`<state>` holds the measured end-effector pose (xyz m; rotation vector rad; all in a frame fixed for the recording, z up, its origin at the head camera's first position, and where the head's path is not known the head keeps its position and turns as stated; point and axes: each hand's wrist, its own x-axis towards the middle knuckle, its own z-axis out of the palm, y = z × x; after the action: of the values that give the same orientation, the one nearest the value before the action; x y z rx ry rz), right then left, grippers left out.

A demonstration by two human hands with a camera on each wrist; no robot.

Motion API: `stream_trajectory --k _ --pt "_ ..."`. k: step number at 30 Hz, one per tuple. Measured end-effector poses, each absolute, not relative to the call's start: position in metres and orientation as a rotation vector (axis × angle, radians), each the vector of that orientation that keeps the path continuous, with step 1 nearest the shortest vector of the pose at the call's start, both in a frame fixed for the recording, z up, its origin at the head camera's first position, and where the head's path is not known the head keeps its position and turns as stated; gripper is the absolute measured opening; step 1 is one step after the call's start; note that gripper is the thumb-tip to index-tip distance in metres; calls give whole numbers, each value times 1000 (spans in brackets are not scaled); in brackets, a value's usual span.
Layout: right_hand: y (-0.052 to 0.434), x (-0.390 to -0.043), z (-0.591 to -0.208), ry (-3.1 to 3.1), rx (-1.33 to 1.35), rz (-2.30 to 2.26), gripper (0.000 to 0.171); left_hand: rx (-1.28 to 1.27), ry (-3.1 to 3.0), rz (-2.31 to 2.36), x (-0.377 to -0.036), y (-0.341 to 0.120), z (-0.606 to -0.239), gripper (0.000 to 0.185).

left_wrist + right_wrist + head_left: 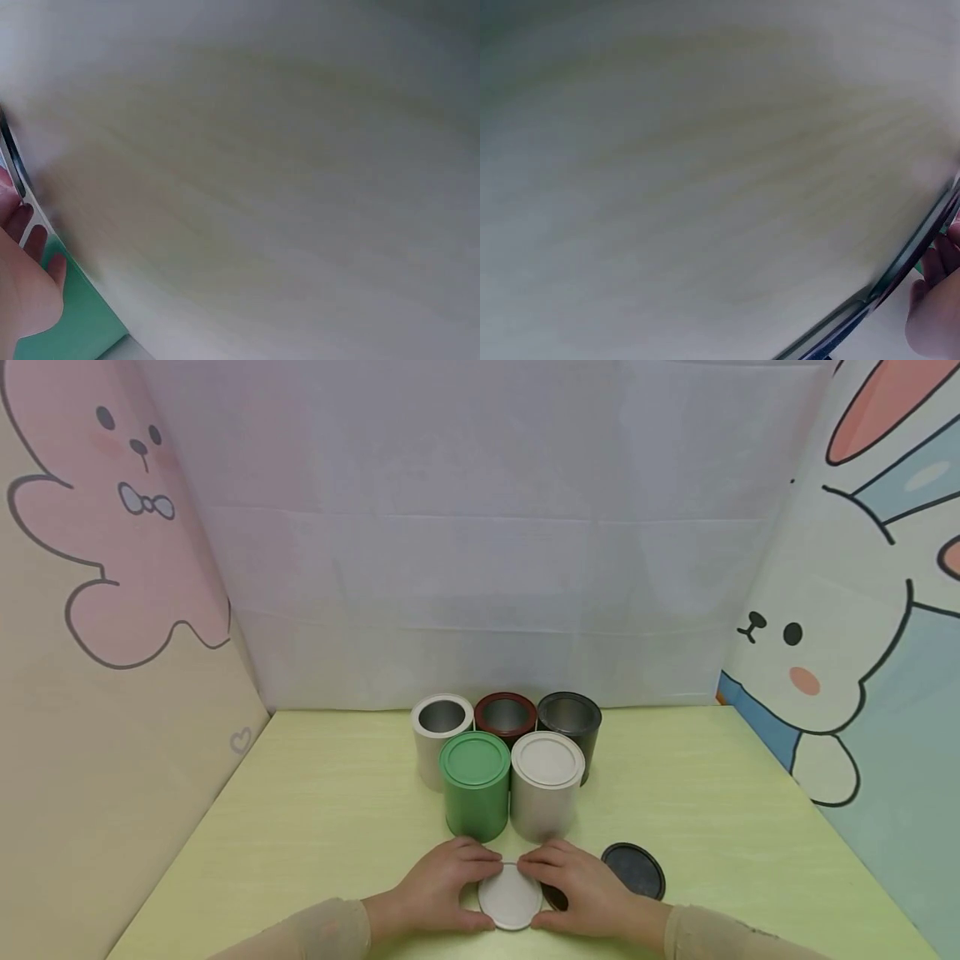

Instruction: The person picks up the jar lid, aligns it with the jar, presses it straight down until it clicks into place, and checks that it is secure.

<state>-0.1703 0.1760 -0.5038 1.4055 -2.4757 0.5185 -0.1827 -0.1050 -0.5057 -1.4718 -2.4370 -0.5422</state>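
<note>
Near the table's front edge lies a round white lid (pixel 510 897). My left hand (pixel 442 885) grips its left rim and my right hand (pixel 581 889) grips its right rim, fingers curled over the far edge. A dark lid (pixel 555 897) peeks out under my right hand. Just beyond stand a green can (pixel 475 785) with a green lid on and a silver can (pixel 546 785) with a white lid on. In the left wrist view only fingertips (pixel 34 240) and a green surface (pixel 75 322) show. The right wrist view shows fingertips (pixel 934 300) beside a blurred rim.
Behind the two lidded cans stand three open cans: white (pixel 441 731), dark red (pixel 506 715) and black (pixel 570 727). A black lid (pixel 633 870) lies flat to the right of my right hand. The yellow-green table (pixel 315 810) is walled by a white backdrop and cartoon panels.
</note>
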Motion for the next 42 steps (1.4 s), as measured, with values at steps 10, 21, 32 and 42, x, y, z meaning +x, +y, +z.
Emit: stream_trajectory --k 10,21,32,42 --pt "178 -168 -496 -2386 1400 602 60 -1476 -2329 -674 -183 -105 -498 62" --pt "181 -168 -490 -2297 1379 667 60 -1453 -2309 -793 -181 -104 -487 65" --pt "180 -168 -478 -2267 1338 666 60 -1434 -2211 -812 -185 -102 -477 66" --pt "179 -169 -457 -2245 1332 727 57 -1443 -2103 -842 -187 -101 -456 68"
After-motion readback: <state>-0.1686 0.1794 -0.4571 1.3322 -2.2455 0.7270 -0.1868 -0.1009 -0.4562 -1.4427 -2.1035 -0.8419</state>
